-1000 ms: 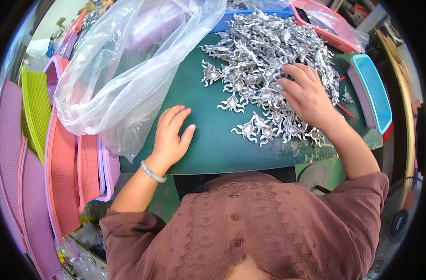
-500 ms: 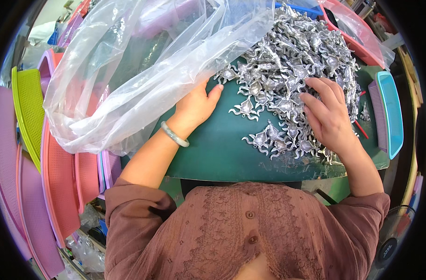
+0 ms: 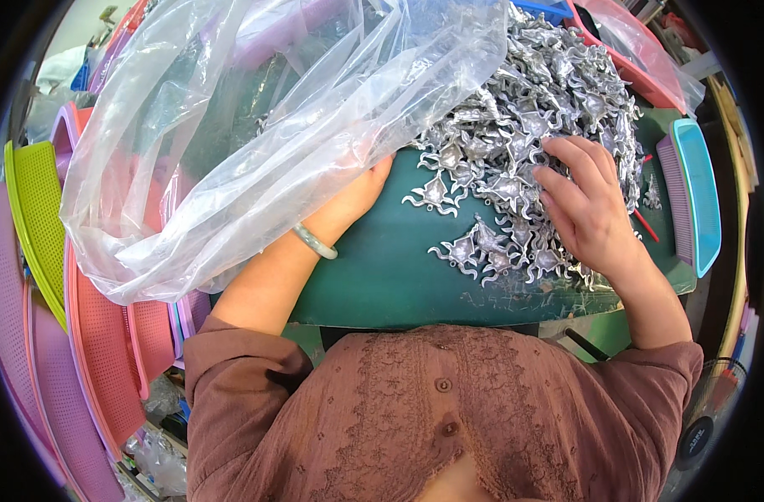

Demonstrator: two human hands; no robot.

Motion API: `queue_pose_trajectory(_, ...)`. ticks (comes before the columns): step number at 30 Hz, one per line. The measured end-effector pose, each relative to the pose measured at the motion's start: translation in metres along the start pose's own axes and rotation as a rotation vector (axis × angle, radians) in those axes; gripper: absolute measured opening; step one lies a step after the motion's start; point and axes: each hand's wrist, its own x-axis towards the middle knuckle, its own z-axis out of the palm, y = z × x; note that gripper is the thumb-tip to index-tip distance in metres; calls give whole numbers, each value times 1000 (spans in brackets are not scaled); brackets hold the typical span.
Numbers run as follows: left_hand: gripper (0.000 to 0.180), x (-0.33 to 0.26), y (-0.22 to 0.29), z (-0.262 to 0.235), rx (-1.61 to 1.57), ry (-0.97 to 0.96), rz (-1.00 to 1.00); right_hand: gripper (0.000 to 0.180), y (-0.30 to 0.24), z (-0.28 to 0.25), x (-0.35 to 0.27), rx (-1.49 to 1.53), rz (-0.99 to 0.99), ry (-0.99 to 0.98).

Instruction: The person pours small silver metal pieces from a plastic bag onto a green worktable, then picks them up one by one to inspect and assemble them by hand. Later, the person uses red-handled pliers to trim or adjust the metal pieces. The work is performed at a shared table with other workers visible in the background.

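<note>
A heap of silvery metal castings (image 3: 516,109), star-like with curled points, covers the right half of the green tabletop (image 3: 357,284). My right hand (image 3: 589,205) rests on the heap's near right side, its fingers bent but apart, touching castings. A large clear plastic bag (image 3: 173,243) drapes over the left half of the table. Under its edge lies my left hand (image 3: 361,199), with a pale bangle (image 3: 315,243) at the wrist. The plastic hides most of its fingers, so I cannot see whether they hold a casting.
Stacked plastic baskets in purple, pink and lime green (image 3: 37,226) crowd the left side. At the right edge stands a turquoise basket (image 3: 698,197), near a thin red stick (image 3: 646,224) and a single casting (image 3: 652,192). A pink tub (image 3: 641,75) sits behind the heap.
My left hand has slid further under the plastic bag, whose edge now covers its fingers. The bag has shifted slightly. My right hand stays in nearly the same place on the heap.
</note>
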Motion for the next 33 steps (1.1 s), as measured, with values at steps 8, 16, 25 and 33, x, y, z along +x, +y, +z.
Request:
queue_pose_trajectory(8,24,-14,1,-8,-21,-73,-43,25,-7,-5,-3,0,-21,6)
queue_pose_trajectory(16,34,-33,2,-12,-296,-177,-324,23,-15,1,-36,52,-55,102)
queue_pose_trajectory(25,30,-46,11,-37,-1078,-140,-435,23,51,-30,-134,-218,359,287)
queue_pose_trajectory(33,31,-66,50,-63,-1529,-352,-355,18,105,-12,-197,-155,670,-68)
